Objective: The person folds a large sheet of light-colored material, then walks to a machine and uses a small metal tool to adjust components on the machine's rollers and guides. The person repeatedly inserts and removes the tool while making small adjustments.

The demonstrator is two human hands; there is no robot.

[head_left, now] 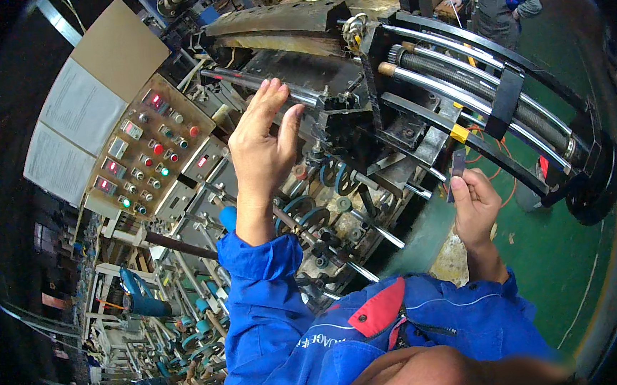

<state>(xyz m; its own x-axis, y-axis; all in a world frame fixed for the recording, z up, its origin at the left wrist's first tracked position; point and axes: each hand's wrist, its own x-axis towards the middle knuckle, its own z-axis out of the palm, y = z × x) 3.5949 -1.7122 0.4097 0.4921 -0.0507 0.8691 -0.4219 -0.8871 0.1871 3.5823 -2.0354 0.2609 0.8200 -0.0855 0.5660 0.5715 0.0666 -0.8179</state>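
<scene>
My left hand [262, 142] is raised over the machine with its fingers stretched and the thumb held apart; nothing is in it. It appears near a shiny metal rod [302, 95] that runs into a black clamp block [346, 122], though I cannot tell whether it touches. In my right hand [477, 206], thumb and fingers pinch a thin, dark flat strip [458, 166] that points upward. That hand is beside the lower bar of a black frame holding chrome rods [451, 86] and a threaded shaft.
A control panel [149, 150] with lit displays and buttons stands at left, papers [77, 112] above it. Handwheels [303, 218] and rods fill the machine below my left arm. Orange cable [504, 151] hangs over the green floor [563, 246]. Another person [499, 4] stands at far right.
</scene>
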